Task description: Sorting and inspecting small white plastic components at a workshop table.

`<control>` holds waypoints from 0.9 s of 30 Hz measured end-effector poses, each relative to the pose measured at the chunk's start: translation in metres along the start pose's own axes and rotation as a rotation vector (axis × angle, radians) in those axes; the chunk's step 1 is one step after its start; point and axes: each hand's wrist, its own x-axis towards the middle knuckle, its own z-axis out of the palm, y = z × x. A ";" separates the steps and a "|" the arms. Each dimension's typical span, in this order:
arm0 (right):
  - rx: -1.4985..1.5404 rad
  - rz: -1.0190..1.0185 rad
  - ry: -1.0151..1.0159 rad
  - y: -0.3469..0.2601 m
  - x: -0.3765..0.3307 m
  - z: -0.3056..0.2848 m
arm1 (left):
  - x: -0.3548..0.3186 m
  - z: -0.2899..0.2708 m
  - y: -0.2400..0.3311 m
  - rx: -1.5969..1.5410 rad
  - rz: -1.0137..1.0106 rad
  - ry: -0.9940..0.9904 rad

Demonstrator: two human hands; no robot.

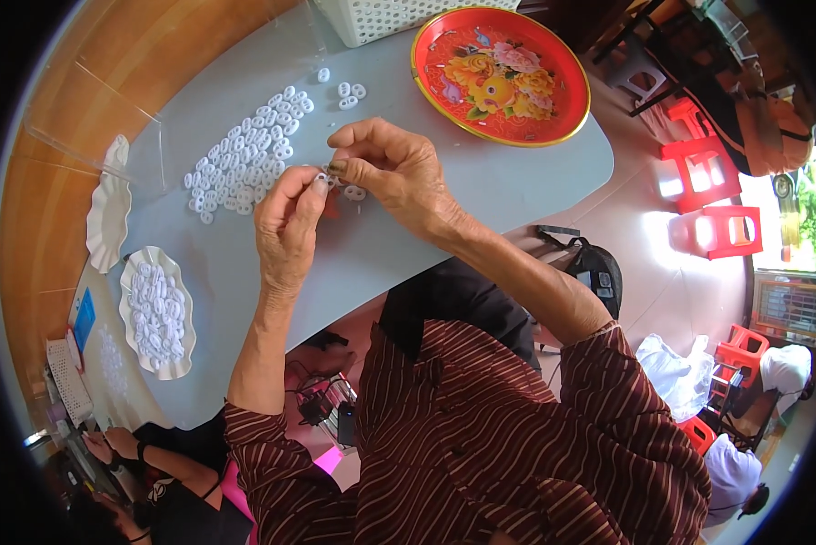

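Grey tabletop (226, 309) bears a dish (174, 371) of white pieces (157, 313); hands (287, 238) (408, 179) together pinch something small (327, 177).

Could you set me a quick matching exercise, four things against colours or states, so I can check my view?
Things:
1. Tray
2. Nearer dish
3. Basket
4. Left hand and right hand

Colours or states:
A. Heaped with white pieces
B. Fingertips together at a small piece, mostly hidden
C. Red, gold-rimmed, flowered
D. White, with holes

Pairs: 1-C, 2-A, 3-D, 4-B
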 end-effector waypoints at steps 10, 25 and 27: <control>0.026 -0.029 0.008 0.001 -0.002 -0.002 | -0.001 -0.001 0.002 0.052 0.000 -0.004; -0.077 -0.049 -0.056 0.001 -0.004 -0.005 | -0.003 0.004 0.004 0.061 0.021 -0.031; -0.129 -0.072 -0.078 -0.003 -0.002 -0.006 | -0.003 0.004 0.004 0.061 0.047 -0.024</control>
